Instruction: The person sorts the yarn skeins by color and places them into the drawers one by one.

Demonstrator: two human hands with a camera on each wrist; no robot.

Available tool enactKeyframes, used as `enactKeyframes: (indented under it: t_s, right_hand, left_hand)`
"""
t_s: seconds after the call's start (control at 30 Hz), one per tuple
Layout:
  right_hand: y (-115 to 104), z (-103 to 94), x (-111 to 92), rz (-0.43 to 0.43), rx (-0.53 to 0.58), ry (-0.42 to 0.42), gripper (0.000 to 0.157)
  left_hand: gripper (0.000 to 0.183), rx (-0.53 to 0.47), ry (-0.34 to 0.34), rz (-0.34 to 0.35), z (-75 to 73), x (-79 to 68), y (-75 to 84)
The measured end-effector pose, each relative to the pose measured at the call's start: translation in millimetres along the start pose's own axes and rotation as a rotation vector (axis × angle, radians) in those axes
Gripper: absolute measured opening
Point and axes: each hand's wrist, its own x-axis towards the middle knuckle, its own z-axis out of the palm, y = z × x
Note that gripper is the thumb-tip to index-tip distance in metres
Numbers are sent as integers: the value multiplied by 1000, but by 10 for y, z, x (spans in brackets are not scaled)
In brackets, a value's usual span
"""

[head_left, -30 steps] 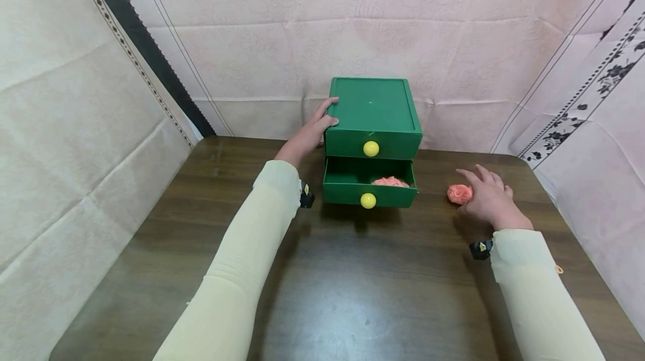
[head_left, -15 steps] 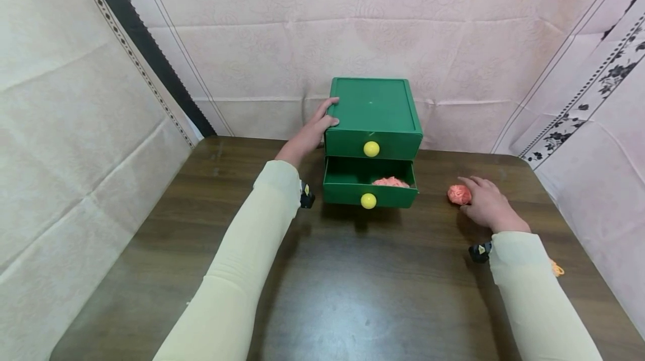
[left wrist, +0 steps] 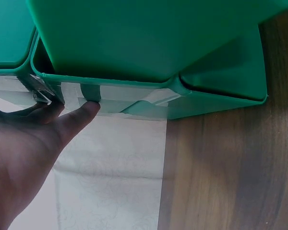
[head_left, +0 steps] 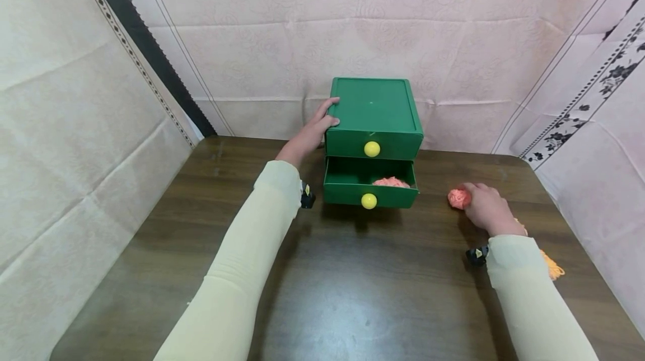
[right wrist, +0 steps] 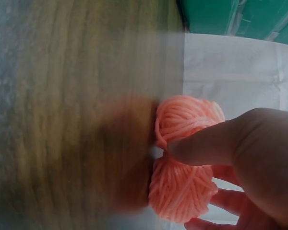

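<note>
A green two-drawer box (head_left: 375,104) with yellow knobs stands at the back of the table, its lower drawer (head_left: 342,194) pulled out. Inside that drawer lies coral yarn (head_left: 390,182). My left hand (head_left: 309,132) rests against the box's upper left edge, fingers extended; the left wrist view shows the thumb (left wrist: 81,117) on its taped side. To the right of the box, my right hand (head_left: 489,209) grips a small coral skein of yarn (head_left: 459,197). Up close, the thumb lies across the narrow middle of the skein (right wrist: 182,191), with the other fingers partly hidden behind it.
Orange-yellow yarn (head_left: 553,268) lies on the table, partly hidden under the right forearm. The brown wooden table (head_left: 342,294) ends at a pale patterned cloth (head_left: 262,59) behind the box. More cloth hangs along both sides.
My right hand has come down and leftward, and its spread fingers have closed on the coral skein. More of the orange-yellow yarn shows beside the forearm. The left hand has stayed put.
</note>
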Motion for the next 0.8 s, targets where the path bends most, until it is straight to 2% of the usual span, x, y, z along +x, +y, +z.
enactKeyframes:
  t_s: [0.23,0.4,0.67,0.8]
  right_hand:
    - [-23,-2,-4,-4,10,4,44]
    - [-46,-14,-14,-18,14,22,41]
    - [-120,-26,-38,-71,8,130,37]
    - [-174,-55,-50,-89,9,176,37]
  left_hand:
    - [57,-8,-6,1,0,8,-11]
    - [58,-24,-19,-13,-2,-21,40]
    - [62,-31,-53,-29,11,-216,275]
    - [62,-26,-52,-27,21,-254,308]
